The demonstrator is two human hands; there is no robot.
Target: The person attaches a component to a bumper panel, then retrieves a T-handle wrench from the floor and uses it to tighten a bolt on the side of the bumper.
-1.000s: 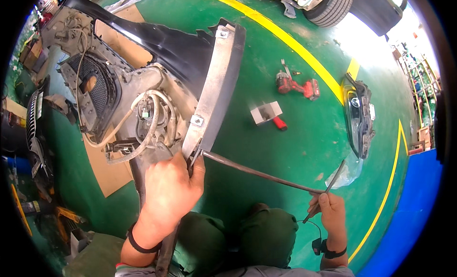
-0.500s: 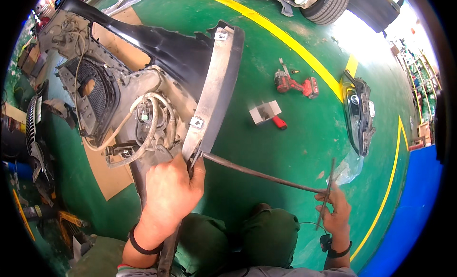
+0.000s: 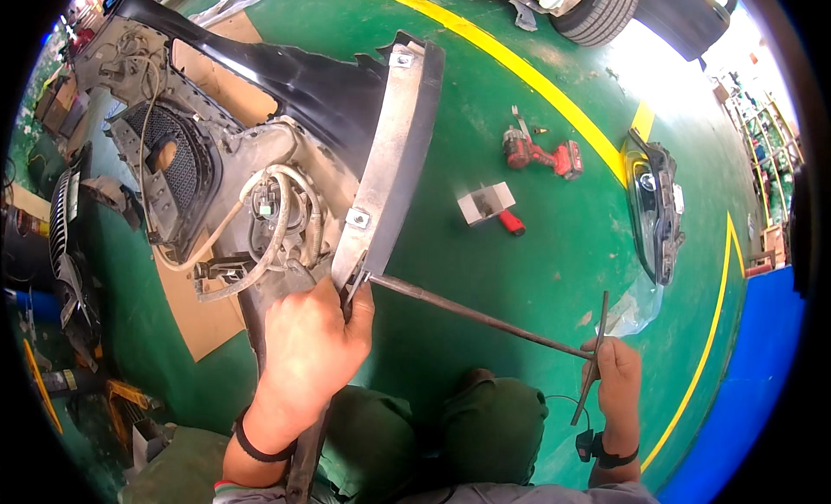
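A black car fender (image 3: pixel 325 93) lies to the left, with a pale metal strip (image 3: pixel 381 145) along its edge and clip nuts on the strip. My left hand (image 3: pixel 316 344) is closed around the near end of that edge, thumb up against the strip. A long thin T-handle rod (image 3: pixel 485 317) runs from beside my left thumb across to the right. Its tip touches or nearly touches the strip's end; the exact contact is hidden. My right hand (image 3: pixel 616 372) is closed at the rod's far end, by the crossbar (image 3: pixel 590 374).
On the green floor ahead lie a red cordless drill (image 3: pixel 544 153), a small open box (image 3: pixel 486 203) and a red-handled tool (image 3: pixel 512 223). A headlamp (image 3: pixel 653 205) rests at the right above clear plastic (image 3: pixel 636 309). Hoses (image 3: pixel 281 218) and cardboard (image 3: pixel 203 322) are at the left.
My right hand's fingers, spread loosely about the crossbar before, are now folded in at the rod's end. The crossbar has tilted slightly. My left hand keeps its place.
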